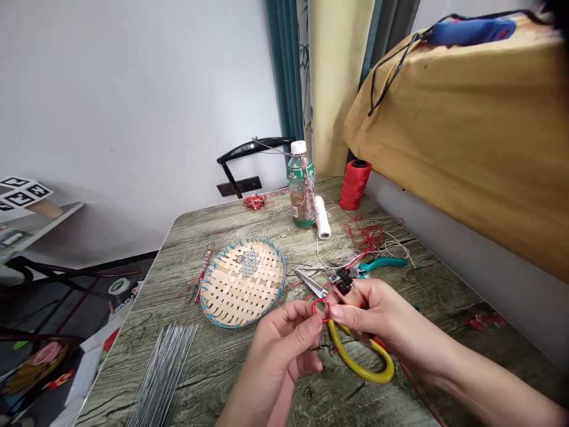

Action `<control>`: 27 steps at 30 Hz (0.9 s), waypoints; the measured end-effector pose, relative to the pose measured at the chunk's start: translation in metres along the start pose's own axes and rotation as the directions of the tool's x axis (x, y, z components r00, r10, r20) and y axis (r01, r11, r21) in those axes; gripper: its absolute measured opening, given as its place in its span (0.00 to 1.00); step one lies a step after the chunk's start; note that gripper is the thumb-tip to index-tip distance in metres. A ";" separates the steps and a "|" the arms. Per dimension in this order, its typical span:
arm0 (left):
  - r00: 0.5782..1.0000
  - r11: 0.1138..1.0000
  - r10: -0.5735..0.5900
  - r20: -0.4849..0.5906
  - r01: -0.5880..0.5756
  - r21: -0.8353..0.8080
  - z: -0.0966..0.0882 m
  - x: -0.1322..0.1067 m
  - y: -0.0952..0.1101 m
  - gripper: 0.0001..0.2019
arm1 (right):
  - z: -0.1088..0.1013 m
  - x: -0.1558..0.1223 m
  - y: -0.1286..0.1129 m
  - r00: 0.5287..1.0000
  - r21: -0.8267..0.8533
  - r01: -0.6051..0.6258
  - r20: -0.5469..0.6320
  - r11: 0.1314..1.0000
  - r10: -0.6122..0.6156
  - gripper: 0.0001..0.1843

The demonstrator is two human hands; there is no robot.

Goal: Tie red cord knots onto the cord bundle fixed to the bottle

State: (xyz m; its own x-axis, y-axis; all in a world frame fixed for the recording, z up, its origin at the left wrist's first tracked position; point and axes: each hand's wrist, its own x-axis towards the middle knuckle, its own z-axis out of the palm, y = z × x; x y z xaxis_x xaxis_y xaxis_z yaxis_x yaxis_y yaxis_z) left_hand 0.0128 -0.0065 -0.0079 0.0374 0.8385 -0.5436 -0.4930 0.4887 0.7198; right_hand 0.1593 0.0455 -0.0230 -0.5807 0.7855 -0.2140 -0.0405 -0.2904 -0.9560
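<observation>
Between the fingertips of both hands is a small loop of red cord (320, 309). My left hand (280, 341) pinches its left side, and my right hand (382, 308) pinches its right side between thumb and fingers. A small black-topped, copper-coloured object (341, 281) shows against my right fingers; its kind is unclear. Under the hands lie scissors with yellow handles (364, 370), blades pointing up and left. Teal-handled pliers (386, 264) rest just beyond my right hand. Red cord also trails away beneath my right wrist.
A woven bamboo tray (222, 296) holding small clear beads sits left of centre. Thin metal wires (164, 376) lie at front left. Further back stand a bottle (299, 198), a white thread spool (322, 219) and a red thread spool (355, 185), near tangled red thread (367, 237).
</observation>
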 end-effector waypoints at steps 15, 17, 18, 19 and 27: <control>0.990 0.978 0.137 0.010 -0.134 -0.159 -0.018 0.013 0.005 0.06 | -0.100 -0.028 0.030 0.922 -0.942 -0.146 -0.240 0.302 -0.303 0.11; 0.989 0.970 0.128 0.074 -0.109 -0.219 -0.019 0.012 0.006 0.05 | -0.108 -0.040 0.040 0.926 -0.926 -0.157 -0.259 0.344 -0.275 0.12; 0.987 0.966 0.126 0.105 -0.097 -0.241 -0.019 0.011 0.007 0.05 | -0.112 -0.046 0.045 0.927 -0.916 -0.166 -0.271 0.366 -0.259 0.13; 0.983 0.962 0.126 0.131 -0.089 -0.258 -0.019 0.011 0.007 0.05 | -0.116 -0.052 0.049 0.921 -0.904 -0.183 -0.295 0.386 -0.254 0.14; 0.947 0.960 0.153 0.284 -0.074 -0.272 -0.015 0.005 0.006 0.11 | -0.150 -0.078 0.079 0.819 -0.857 -0.337 -0.471 0.389 -0.329 0.20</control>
State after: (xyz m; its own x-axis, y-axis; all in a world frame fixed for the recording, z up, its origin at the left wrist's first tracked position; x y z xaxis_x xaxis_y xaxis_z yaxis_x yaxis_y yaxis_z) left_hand -0.0035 -0.0032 -0.0123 0.2068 0.9369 -0.2818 -0.7120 0.3416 0.6134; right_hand 0.3231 0.0433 -0.1114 -0.0789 0.9959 0.0448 0.8771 0.0907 -0.4717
